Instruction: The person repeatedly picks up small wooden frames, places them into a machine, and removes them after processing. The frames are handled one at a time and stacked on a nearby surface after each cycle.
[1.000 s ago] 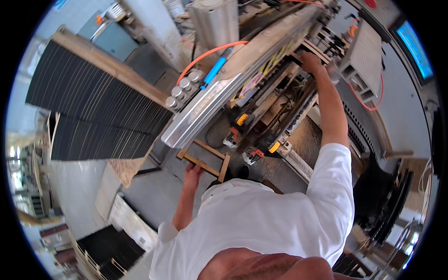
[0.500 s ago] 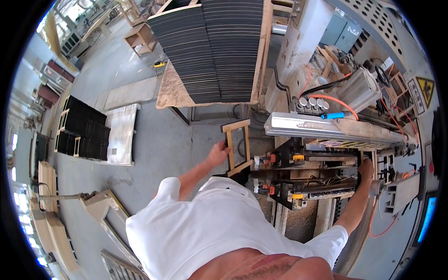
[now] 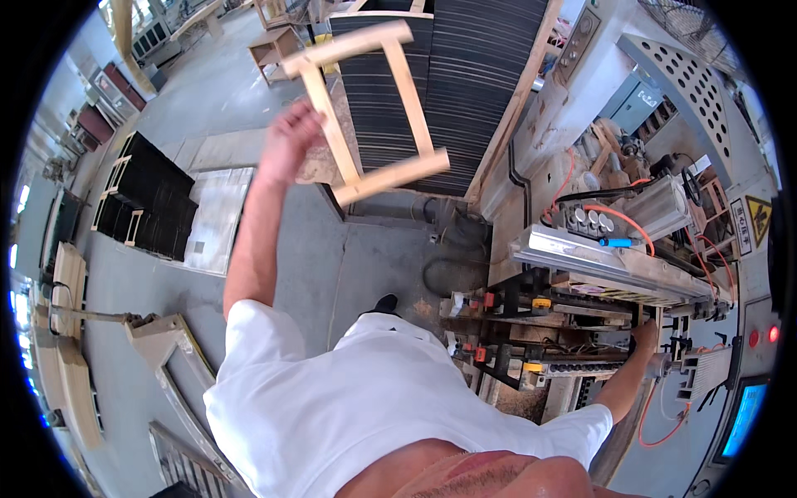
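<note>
Raised at the upper left, my left hand (image 3: 292, 141) grips the left rail of a pale wooden frame (image 3: 410, 98). The frame has two long rails joined by two crosspieces; it is tilted and slightly blurred. Behind it is a tall stack of dark-faced panels (image 3: 465, 91). On the right, my right hand (image 3: 644, 334) is closed at the far end of the machine bed, next to a narrow pale wooden strip (image 3: 659, 325). Its fingertips are mostly hidden, so what it grips cannot be made out.
The machine's metal beam (image 3: 610, 264) crosses above clamps with yellow knobs (image 3: 533, 367). A control panel with a lit screen (image 3: 745, 419) stands far right. A lower dark stack (image 3: 149, 199) sits left on the floor. Wooden frame parts (image 3: 170, 357) lie lower left.
My left hand has lifted the wooden frame from beside the machine, up and to the left, in front of the panel stack. My right hand stays at the machine's far end.
</note>
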Demonstrator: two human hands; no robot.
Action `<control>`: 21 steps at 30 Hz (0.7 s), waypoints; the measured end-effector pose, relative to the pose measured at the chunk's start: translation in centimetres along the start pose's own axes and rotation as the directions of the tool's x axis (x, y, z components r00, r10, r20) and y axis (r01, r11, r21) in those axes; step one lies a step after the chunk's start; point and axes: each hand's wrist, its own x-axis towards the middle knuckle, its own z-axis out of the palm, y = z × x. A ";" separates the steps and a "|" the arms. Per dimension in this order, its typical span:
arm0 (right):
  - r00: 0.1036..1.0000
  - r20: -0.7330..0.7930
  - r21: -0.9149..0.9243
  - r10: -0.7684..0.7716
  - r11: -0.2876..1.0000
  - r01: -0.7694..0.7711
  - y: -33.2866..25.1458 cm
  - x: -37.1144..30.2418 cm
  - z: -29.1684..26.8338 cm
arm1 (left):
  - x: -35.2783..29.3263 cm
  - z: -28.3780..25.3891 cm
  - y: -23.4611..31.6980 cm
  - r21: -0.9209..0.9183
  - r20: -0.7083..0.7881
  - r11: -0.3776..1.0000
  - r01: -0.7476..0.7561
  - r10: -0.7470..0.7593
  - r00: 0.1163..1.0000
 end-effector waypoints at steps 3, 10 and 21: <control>0.970 -0.242 0.169 0.001 0.985 0.041 0.2 -2.2 -2.1 | 8.4 -4.2 3.2 -0.217 0.037 0.970 -0.108 0.118 0.992; 0.781 -0.599 0.630 0.177 0.706 0.323 -10.7 -15.3 -9.8 | 29.2 -9.1 5.2 -0.267 0.094 0.963 0.029 -0.004 0.996; 0.905 -0.265 0.925 0.334 0.352 0.141 -22.0 -31.8 -4.3 | 39.1 -2.7 -1.8 0.203 0.175 0.979 -0.014 -0.022 0.984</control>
